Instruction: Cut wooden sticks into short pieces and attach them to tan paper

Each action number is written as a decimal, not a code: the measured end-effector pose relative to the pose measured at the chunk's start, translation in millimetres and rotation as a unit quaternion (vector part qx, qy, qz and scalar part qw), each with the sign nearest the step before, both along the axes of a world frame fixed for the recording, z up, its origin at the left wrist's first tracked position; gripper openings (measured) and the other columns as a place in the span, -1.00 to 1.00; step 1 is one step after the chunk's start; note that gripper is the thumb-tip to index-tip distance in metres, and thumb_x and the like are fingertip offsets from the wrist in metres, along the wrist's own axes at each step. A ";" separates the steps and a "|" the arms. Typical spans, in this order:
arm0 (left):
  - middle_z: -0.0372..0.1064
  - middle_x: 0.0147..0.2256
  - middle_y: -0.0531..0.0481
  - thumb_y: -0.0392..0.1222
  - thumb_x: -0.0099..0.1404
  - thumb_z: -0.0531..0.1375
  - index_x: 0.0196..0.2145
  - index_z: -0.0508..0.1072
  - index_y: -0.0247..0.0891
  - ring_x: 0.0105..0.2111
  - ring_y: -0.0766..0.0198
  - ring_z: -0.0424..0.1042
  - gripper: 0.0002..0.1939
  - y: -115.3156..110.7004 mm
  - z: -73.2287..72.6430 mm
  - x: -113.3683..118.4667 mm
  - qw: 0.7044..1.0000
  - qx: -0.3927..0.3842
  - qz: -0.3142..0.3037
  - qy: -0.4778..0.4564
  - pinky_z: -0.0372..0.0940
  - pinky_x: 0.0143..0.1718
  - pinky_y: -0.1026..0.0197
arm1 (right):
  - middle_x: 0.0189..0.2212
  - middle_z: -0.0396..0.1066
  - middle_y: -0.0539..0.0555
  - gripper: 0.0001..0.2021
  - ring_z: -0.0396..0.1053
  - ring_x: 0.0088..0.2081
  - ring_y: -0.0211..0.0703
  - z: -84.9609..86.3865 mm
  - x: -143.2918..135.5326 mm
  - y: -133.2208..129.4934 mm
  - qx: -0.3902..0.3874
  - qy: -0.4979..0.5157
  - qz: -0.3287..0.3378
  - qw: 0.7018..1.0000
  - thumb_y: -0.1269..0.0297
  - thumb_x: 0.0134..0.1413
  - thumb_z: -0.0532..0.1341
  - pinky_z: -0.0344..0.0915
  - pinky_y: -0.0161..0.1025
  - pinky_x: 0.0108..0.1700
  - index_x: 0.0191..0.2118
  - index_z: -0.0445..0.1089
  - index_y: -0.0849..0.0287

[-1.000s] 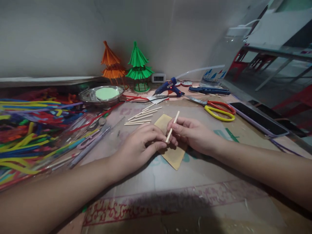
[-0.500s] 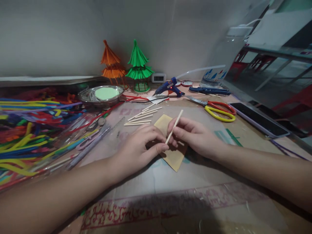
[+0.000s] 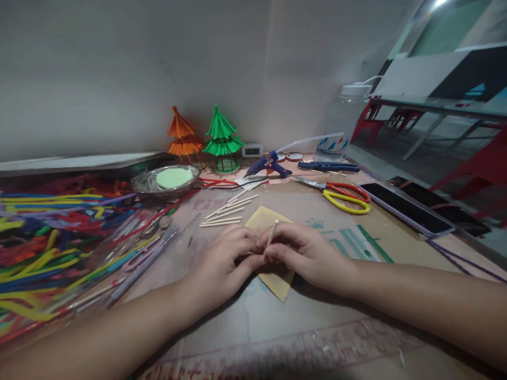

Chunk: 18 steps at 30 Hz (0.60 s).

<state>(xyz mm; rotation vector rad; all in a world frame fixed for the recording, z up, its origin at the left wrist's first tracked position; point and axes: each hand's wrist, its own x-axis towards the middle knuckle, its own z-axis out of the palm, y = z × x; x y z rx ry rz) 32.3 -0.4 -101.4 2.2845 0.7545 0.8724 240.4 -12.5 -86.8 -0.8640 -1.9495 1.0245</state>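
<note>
Between my two hands a short pale wooden stick [image 3: 272, 235] stands tilted, its upper end leaning slightly right. My right hand [image 3: 307, 254] is closed, with thumb and fingers pinching the stick. My left hand [image 3: 232, 258] is closed too, its thumb and index finger at the stick's lower end, which the fingers partly hide. Under both hands lies a yellowish-tan square sheet [image 3: 277, 285], turned cornerwise on the table. Beyond my left hand, several similar wooden sticks [image 3: 226, 214] lie loosely fanned out.
Coloured pipe cleaners [image 3: 43, 248] crowd the left. A metal dish [image 3: 190, 179], orange [image 3: 181, 129] and green [image 3: 223, 132] pagoda-like models, a blue glue gun [image 3: 267, 164] and a large bottle [image 3: 336, 132] stand behind. Scissors [image 3: 346, 199] and a phone [image 3: 407, 209] lie at right.
My hands have drawn closer together around the stick, which now stands more upright and shows less of its length. The view has tilted up, so everything sits lower in the picture.
</note>
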 end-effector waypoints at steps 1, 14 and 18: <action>0.43 -0.27 0.02 -0.24 0.45 0.19 -0.33 0.47 -0.23 -0.19 0.21 0.36 -0.84 -0.3 -0.3 0.0 1.000 0.002 0.000 -0.004 0.21 -0.12 0.16 | -0.36 0.45 -0.03 -0.91 0.37 -0.30 -0.28 0.3 0.1 0.0 -0.003 -0.006 -0.006 1.000 0.37 0.23 0.18 0.27 -0.33 -0.22 -0.30 0.41 0.16; 0.49 -0.26 -0.04 -0.26 0.45 0.14 -0.31 0.53 -0.23 -0.18 0.19 0.40 -0.80 -1.4 4.4 1.3 0.999 0.026 -0.027 0.005 0.26 -0.08 0.11 | -0.44 0.34 -0.05 -0.89 0.29 -0.41 -0.27 -1.5 -1.4 3.6 -0.062 0.003 -0.013 0.998 0.25 0.23 0.21 0.25 -0.31 -0.35 -0.31 0.33 0.14; 0.49 -0.28 -0.05 -0.23 0.46 0.12 -0.32 0.55 -0.23 -0.20 0.19 0.42 -0.77 -1.8 6.4 1.7 1.000 0.006 -0.013 -0.002 0.29 -0.08 0.10 | -0.32 0.35 0.00 -0.85 0.36 -0.32 -0.22 -4.6 8.8 10.9 0.083 0.017 -0.063 0.994 0.30 0.35 0.10 0.33 -0.25 -0.27 0.00 0.26 0.09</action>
